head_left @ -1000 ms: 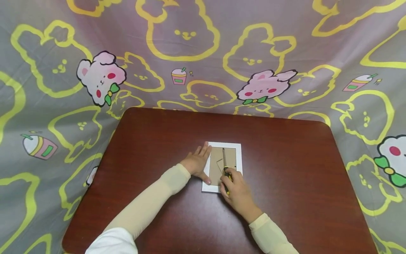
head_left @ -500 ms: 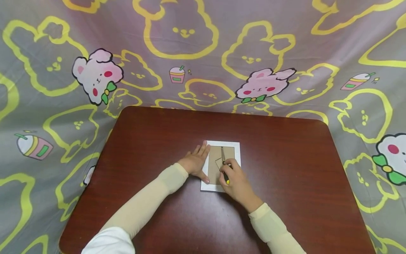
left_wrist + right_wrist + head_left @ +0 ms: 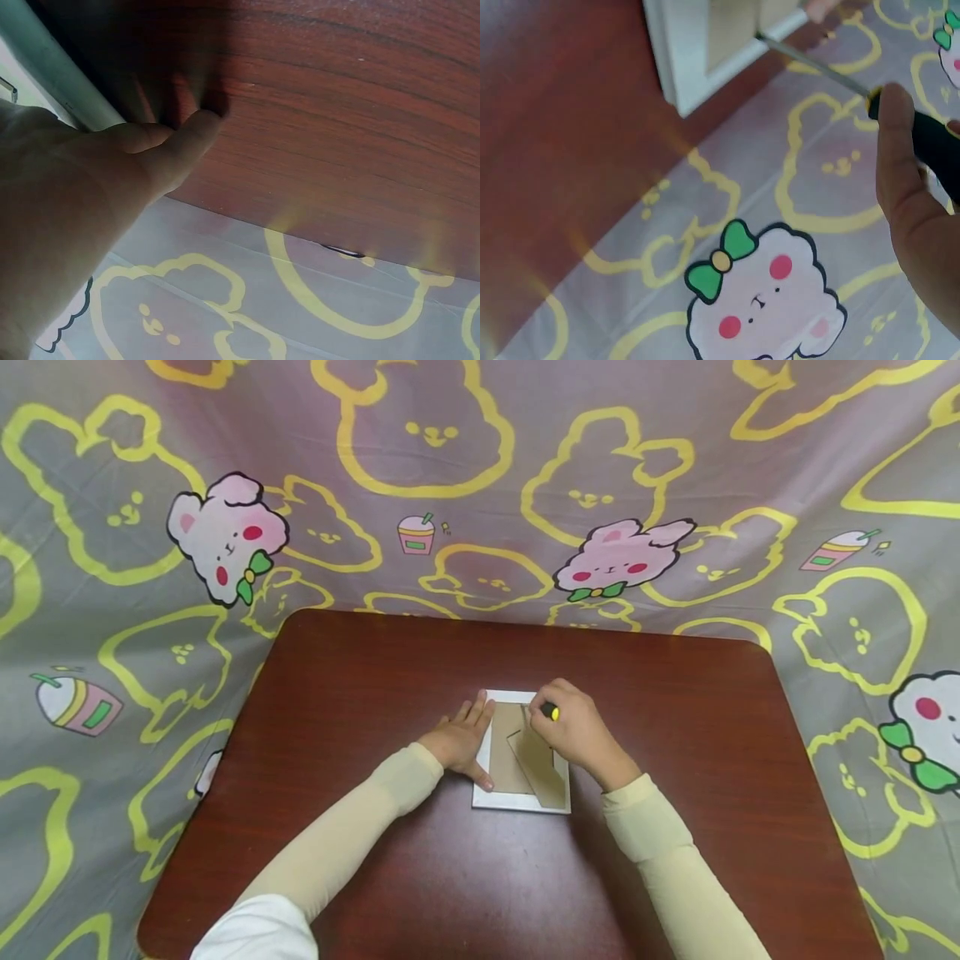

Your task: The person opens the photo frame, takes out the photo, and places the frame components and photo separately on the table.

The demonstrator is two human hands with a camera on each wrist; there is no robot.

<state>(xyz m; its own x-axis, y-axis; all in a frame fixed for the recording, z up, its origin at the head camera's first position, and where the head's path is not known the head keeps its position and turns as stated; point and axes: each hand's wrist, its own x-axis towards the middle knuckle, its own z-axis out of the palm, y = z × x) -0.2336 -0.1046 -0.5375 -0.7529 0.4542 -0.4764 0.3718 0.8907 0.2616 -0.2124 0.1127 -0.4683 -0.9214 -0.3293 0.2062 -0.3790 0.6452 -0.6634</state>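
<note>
A white picture frame point(image 3: 512, 697) lies back side up on the table, its brown backing board point(image 3: 504, 764) and slanted stand leg point(image 3: 534, 764) showing. My left hand point(image 3: 457, 742) rests spread on the frame's left border, thumb near the lower corner. In the left wrist view that hand point(image 3: 67, 180) lies along the frame's pale side point(image 3: 67, 67). My right hand point(image 3: 576, 727) grips a screwdriver point(image 3: 551, 711) with a black and yellow handle, held raised over the upper right. In the right wrist view its metal shaft point(image 3: 817, 66) meets the inner edge of the border, beside the backing board.
The dark red-brown wooden table point(image 3: 375, 677) has rounded corners. A grey curtain point(image 3: 465, 510) with yellow outlined bears and pink rabbits hangs around its back and sides.
My right hand has moved up toward the frame's top and tipped the screwdriver from lying low to steeper, uncovering the stand leg. My left hand keeps its place on the border.
</note>
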